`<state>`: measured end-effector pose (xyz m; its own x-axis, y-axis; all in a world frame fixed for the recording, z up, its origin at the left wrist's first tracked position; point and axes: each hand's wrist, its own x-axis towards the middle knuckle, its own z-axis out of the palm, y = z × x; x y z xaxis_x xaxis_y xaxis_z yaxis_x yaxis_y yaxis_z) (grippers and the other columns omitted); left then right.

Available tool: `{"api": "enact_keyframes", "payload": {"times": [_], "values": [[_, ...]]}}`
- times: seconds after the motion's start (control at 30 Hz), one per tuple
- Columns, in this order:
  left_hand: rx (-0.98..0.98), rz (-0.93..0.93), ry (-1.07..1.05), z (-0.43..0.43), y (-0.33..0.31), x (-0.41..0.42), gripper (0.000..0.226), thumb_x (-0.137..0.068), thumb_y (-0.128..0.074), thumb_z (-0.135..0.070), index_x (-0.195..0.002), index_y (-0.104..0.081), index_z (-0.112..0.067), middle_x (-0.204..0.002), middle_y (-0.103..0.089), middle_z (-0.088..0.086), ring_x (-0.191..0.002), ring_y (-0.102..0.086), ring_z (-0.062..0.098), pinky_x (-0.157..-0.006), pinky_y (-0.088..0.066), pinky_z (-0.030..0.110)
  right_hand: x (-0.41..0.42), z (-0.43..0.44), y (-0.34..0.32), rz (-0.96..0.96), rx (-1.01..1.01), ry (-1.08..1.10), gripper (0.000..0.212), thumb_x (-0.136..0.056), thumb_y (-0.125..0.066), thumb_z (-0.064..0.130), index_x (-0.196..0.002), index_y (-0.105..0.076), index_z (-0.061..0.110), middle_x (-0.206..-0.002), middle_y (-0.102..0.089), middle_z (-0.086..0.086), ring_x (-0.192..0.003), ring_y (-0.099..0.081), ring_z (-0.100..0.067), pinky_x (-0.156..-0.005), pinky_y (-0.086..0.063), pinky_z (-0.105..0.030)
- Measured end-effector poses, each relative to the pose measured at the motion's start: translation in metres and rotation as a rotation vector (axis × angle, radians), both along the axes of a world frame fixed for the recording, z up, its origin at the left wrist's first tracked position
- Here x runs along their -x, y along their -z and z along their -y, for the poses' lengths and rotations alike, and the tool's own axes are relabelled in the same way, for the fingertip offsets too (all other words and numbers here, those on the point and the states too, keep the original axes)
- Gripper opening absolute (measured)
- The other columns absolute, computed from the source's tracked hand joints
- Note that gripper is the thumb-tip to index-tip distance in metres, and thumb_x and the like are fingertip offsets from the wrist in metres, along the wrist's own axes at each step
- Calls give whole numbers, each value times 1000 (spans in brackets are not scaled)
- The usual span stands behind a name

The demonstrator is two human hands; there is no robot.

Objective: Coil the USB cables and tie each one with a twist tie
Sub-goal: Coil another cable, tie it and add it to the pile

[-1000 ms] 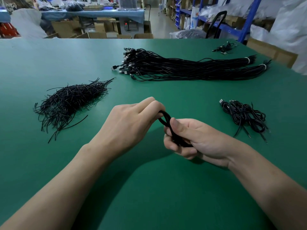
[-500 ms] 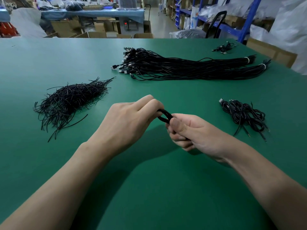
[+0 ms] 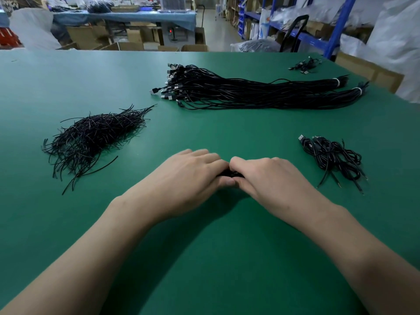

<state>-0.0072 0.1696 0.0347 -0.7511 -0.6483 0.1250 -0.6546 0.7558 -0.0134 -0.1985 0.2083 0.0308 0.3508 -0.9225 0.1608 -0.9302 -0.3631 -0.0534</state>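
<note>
My left hand (image 3: 188, 173) and my right hand (image 3: 270, 178) meet knuckle to knuckle over the green table (image 3: 204, 258), fingers curled down around a black coiled USB cable (image 3: 229, 173). Only a thin dark strip of that cable shows between the two hands; the rest is hidden under my fingers. A heap of black twist ties (image 3: 95, 137) lies to the left. A long bundle of straight USB cables (image 3: 250, 92) stretches across the far middle. A small pile of coiled cables (image 3: 331, 158) sits to the right.
A few more cables (image 3: 305, 64) lie at the far right corner of the table. Beyond the table's far edge stand cardboard boxes (image 3: 127, 45), blue shelving (image 3: 336, 26) and white bags (image 3: 395, 42).
Both hands have turned palm-down and closed together over the coiled cable, lowering it toward the table. The loop that stood visible between my fingers is now almost fully covered.
</note>
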Motion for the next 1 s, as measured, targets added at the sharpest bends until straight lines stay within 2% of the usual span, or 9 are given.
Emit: {"api": "enact_keyframes", "payload": {"times": [0.13,0.33,0.4,0.5,0.6,0.7,0.8,0.9,1.0], "values": [[-213,-42,-72,-3,7,5,54,-92,-13,-64,-98,-44,-21,-90,-49,-9,-78,-50,18,-70,-34,33,1,-2,-5,-31,-36,-22,37,-93,-24,59,-96,-40,25,-89,-64,1,-83,-61,-30,-69,-43,-41],[-214,-163,-21,-6,12,3,42,-98,-17,-56,-91,-38,-21,-78,-43,-8,-71,-44,19,-67,-30,35,18,2,-7,290,-129,-96,22,-89,-64,53,-95,-64,32,-73,-62,10,-68,-55,-9,-63,-42,-29],[-169,-194,-59,-2,14,1,44,-95,-12,-59,-90,-37,-23,-76,-41,-9,-73,-47,23,-68,-35,40,25,5,-5,445,-148,-50,21,-83,-76,44,-99,-68,33,-72,-64,12,-66,-59,-8,-62,-46,-26],[-179,-449,-145,5,14,-5,42,-98,-17,-56,-85,-38,-23,-71,-43,-9,-70,-47,21,-68,-39,41,34,10,-5,920,-212,69,38,-78,-84,33,-112,-69,31,-87,-75,5,-67,-70,-16,-66,-59,-30],[-324,-819,-182,5,13,-2,47,-105,-27,-49,-81,-44,-13,-68,-42,-9,-63,-38,12,-65,-36,38,26,10,0,1185,-342,65,43,-81,-73,42,-120,-66,25,-92,-77,-1,-63,-67,-15,-60,-53,-29],[-620,-1072,-140,-2,15,12,39,-100,-35,-44,-80,-47,-13,-69,-42,-12,-65,-37,12,-64,-35,33,0,7,14,1347,-425,-41,33,-87,-64,40,-114,-69,22,-82,-71,0,-56,-57,-13,-52,-45,-20],[-789,-1099,-69,-11,18,23,37,-108,-32,-36,-84,-52,-15,-72,-52,-5,-66,-38,15,-61,-35,25,-15,5,20,1478,-353,-53,32,-88,-62,43,-109,-75,23,-70,-58,1,-53,-46,-8,-49,-38,-17],[-887,-1105,-36,-14,18,27,39,-111,-28,-27,-79,-47,-15,-64,-42,-17,-58,-31,5,-55,-31,17,-14,4,24,1530,-320,1,35,-84,-65,46,-110,-78,26,-64,-51,8,-54,-38,-5,-48,-32,-16],[-1006,-1116,-29,-17,18,28,37,-111,-27,-29,-81,-42,-13,-62,-35,-16,-57,-31,6,-55,-31,17,-15,3,25,1618,-342,2,32,-78,-69,48,-100,-81,27,-67,-57,7,-56,-37,-4,-50,-29,-17]]}}
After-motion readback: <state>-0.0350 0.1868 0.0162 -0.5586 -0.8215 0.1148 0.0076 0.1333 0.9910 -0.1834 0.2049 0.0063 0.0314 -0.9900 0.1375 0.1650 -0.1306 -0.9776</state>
